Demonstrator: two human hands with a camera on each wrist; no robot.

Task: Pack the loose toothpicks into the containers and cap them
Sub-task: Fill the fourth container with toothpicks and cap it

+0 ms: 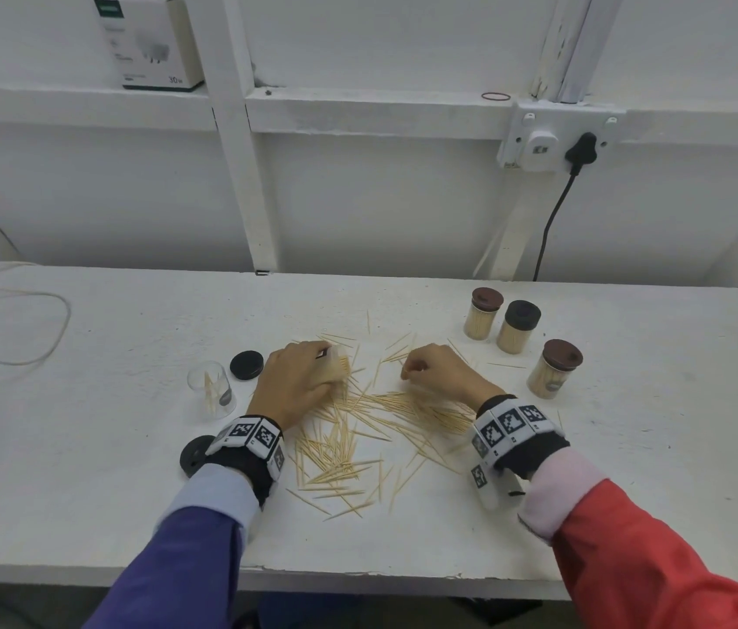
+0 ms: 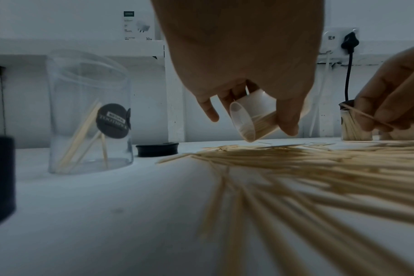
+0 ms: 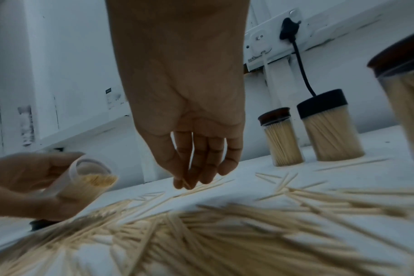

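Loose toothpicks (image 1: 358,429) lie scattered over the white table (image 1: 630,447) between my two hands. My left hand (image 1: 312,374) grips a clear container (image 2: 253,119), tilted on its side just above the pile, partly filled with toothpicks and with its mouth toward the right hand. My right hand (image 3: 187,183) hovers low over the pile, and its thumb and fingers pinch a toothpick (image 2: 366,115). An open clear container (image 1: 212,392) with a few toothpicks stands upright to the left of my left hand. Beside it lies a black cap (image 1: 247,365). A second black cap (image 1: 195,454) lies near my left wrist.
Three capped, full containers (image 1: 486,313) (image 1: 519,326) (image 1: 553,367) stand at the right rear of the pile. A cable (image 1: 40,329) loops on the table's far left. A black plug lead (image 1: 548,229) hangs from the wall socket behind.
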